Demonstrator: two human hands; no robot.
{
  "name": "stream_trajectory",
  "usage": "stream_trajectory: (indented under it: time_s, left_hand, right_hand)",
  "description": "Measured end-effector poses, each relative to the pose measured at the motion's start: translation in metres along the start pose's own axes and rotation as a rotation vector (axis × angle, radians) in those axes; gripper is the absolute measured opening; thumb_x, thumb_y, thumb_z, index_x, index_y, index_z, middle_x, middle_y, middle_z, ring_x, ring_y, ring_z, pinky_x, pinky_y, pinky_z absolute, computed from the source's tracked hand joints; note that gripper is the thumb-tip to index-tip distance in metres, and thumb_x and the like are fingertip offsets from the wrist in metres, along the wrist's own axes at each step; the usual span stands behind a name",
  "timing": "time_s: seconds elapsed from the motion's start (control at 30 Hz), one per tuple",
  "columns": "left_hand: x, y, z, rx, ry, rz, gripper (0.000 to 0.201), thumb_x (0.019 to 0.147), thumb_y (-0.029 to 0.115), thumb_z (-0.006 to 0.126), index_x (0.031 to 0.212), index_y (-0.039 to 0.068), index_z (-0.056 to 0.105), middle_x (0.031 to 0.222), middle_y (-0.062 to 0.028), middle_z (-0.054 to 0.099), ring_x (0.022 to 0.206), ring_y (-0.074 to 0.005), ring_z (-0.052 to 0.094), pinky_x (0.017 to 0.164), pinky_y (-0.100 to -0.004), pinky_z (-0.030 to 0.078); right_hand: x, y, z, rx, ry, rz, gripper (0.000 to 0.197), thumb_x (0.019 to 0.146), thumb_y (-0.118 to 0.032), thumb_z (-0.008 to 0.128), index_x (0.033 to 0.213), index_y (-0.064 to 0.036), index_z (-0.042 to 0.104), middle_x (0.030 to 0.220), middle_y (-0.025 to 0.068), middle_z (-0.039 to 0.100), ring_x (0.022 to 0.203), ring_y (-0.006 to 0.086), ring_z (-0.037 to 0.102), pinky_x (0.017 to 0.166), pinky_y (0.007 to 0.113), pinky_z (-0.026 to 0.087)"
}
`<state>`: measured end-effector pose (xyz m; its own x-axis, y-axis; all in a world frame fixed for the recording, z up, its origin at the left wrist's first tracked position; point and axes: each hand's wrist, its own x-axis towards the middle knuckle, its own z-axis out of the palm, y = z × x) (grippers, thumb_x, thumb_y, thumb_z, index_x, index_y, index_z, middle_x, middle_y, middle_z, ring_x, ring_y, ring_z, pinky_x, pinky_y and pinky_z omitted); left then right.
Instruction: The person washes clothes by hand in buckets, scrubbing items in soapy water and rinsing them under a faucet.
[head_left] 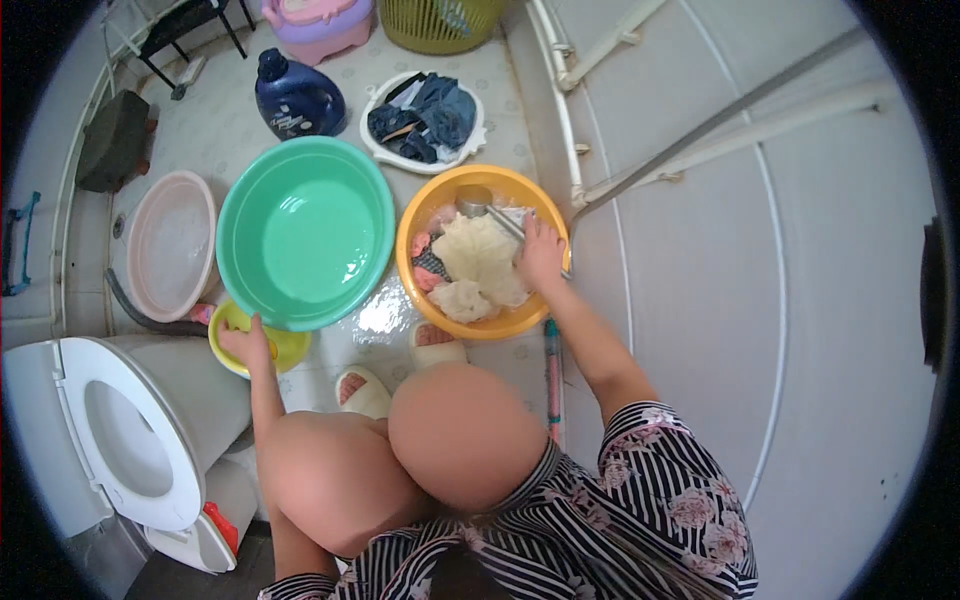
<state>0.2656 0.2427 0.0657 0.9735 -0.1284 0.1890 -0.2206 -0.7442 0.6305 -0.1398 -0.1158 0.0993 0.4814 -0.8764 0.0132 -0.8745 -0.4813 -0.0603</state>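
My right hand [541,254] is over the right side of an orange basin [411,285], its fingers closed round the handle of a metal ladle [473,200]. The ladle's cup lies in the basin among wet laundry. A cream cloth [478,250] covers much of it, with coral and dark patterned cloth [427,262] beside it. My left hand [246,345] reaches down to a small yellow basin [290,352] and grips it near its far rim. Part of the fingers is hard to make out there.
A large green basin [300,240] holds clear water. Around it stand a pink basin [172,245], a dark blue detergent bottle [298,95] and a white basin [474,150] of dark clothes. A toilet [190,400] is at left; a pipe-lined wall [700,300] bounds the right.
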Motion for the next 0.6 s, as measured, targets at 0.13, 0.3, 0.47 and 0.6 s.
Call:
stream_trajectory:
  time_s: [0.13, 0.3, 0.47, 0.6]
  left_hand:
    - [-0.009, 0.062, -0.031, 0.003, -0.152, 0.155, 0.050, 0.074, 0.014, 0.071, 0.115, -0.006, 0.048, 0.114, -0.0204, 0.050, 0.108, -0.0324, 0.047, 0.093, -0.0383, 0.038]
    - [0.025, 0.116, -0.063, -0.313, -0.451, 0.326, 0.033, 0.081, 0.010, 0.063, 0.110, 0.001, 0.051, 0.106, -0.0131, 0.054, 0.094, -0.0228, 0.055, 0.079, -0.0341, 0.046]
    - [-0.022, 0.254, -0.087, -0.296, -0.990, 0.469, 0.023, 0.081, 0.009, 0.063, 0.101, 0.002, 0.054, 0.105, -0.0113, 0.055, 0.089, -0.0219, 0.059, 0.074, -0.0325, 0.048]
    - [-0.041, 0.286, -0.064, 0.118, -1.331, 0.885, 0.034, 0.079, 0.017, 0.066, 0.108, 0.004, 0.054, 0.109, -0.0137, 0.054, 0.100, -0.0285, 0.055, 0.086, -0.0369, 0.045]
  right_hand:
    - [-0.033, 0.028, -0.026, 0.088, 0.141, -0.109, 0.046, 0.074, -0.010, 0.056, 0.120, -0.0073, 0.050, 0.121, 0.0142, 0.049, 0.113, 0.0298, 0.045, 0.091, 0.048, 0.035]
    - [-0.058, 0.017, -0.039, 0.249, -0.042, -0.197, 0.043, 0.070, -0.012, 0.061, 0.112, -0.0043, 0.055, 0.112, 0.0141, 0.053, 0.105, 0.0313, 0.051, 0.086, 0.044, 0.042]
    - [-0.051, 0.027, -0.022, 0.357, -0.249, -0.173, 0.035, 0.072, -0.015, 0.063, 0.105, -0.0042, 0.056, 0.103, 0.0124, 0.057, 0.096, 0.0317, 0.056, 0.085, 0.043, 0.046]
    - [-0.029, -0.010, -0.023, 0.463, -0.186, -0.191, 0.036, 0.074, -0.018, 0.065, 0.106, -0.0033, 0.055, 0.105, 0.0154, 0.055, 0.102, 0.0322, 0.054, 0.086, 0.042, 0.045]
